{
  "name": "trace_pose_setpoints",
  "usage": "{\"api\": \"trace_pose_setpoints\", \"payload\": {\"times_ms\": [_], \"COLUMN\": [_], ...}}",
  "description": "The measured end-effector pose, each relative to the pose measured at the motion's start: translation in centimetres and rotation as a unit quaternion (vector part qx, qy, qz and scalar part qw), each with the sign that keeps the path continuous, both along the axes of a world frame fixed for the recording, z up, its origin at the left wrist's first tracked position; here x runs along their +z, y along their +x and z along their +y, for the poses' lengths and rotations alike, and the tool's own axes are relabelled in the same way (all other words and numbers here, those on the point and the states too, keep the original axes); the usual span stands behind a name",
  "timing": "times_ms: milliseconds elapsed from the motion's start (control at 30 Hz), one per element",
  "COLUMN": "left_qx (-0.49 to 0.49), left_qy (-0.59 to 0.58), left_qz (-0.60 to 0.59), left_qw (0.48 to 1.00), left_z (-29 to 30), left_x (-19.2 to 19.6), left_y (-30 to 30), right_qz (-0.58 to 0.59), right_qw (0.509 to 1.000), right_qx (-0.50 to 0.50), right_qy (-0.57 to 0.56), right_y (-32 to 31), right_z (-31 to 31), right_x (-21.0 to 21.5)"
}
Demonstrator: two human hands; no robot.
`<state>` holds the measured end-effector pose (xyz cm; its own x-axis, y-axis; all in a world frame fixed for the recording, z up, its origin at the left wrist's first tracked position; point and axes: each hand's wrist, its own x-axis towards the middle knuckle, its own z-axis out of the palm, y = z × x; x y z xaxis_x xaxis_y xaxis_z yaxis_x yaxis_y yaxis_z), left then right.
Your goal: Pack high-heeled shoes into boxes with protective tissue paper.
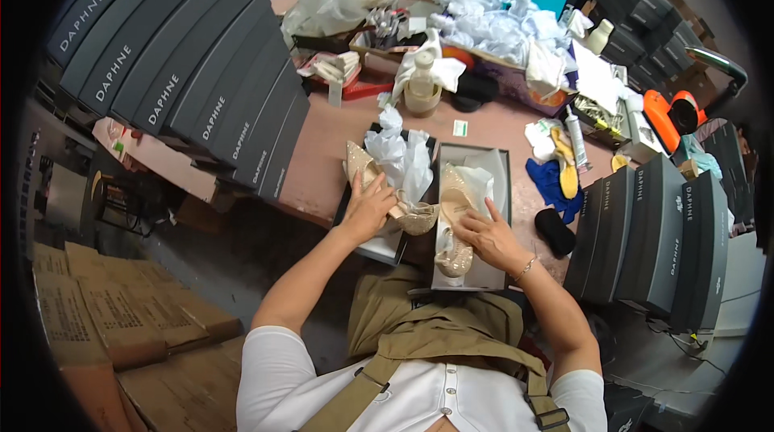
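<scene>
Two gold, glittery pointed shoes with ankle straps lie before me. My left hand [369, 210] is wrapped round the middle of the left shoe [361, 163], which rests at a slant over a dark box with crumpled white tissue paper [399, 156]. The right shoe [454, 186] lies lengthwise in an open grey shoebox [490, 277], on white lining paper [480, 182]. My right hand [489, 238] rests on that shoe's side, fingers spread, one stretched toward the paper. My right palm hides part of the shoe.
Tall stacks of dark shoeboxes flank the pink table [322, 138] at left [218, 110] and right [657, 230]. Behind are a pump bottle [422, 77], tissue heaps [500, 25] and plastic bags [343, 1]. A blue cloth [552, 186] and black pad [555, 232] lie to the right.
</scene>
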<state>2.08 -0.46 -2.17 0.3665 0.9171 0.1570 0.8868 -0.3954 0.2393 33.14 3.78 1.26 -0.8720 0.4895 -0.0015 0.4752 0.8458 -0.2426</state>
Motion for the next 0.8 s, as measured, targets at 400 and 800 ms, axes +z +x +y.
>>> {"api": "trace_pose_setpoints", "payload": {"times_ms": [400, 800], "left_qx": [-0.038, 0.037], "left_qy": [-0.347, -0.484], "left_qz": [-0.687, -0.748], "left_qw": [0.637, 0.452], "left_z": [-2.6, -7.1], "left_x": [14.7, 8.8], "left_y": [3.7, 8.7], "right_qz": [0.472, 0.506], "right_qw": [0.735, 0.513], "right_qx": [-0.181, -0.297], "right_qy": [-0.452, -0.627], "right_y": [0.7, 0.5], "right_z": [-4.0, -9.5], "right_x": [12.0, 6.1]}}
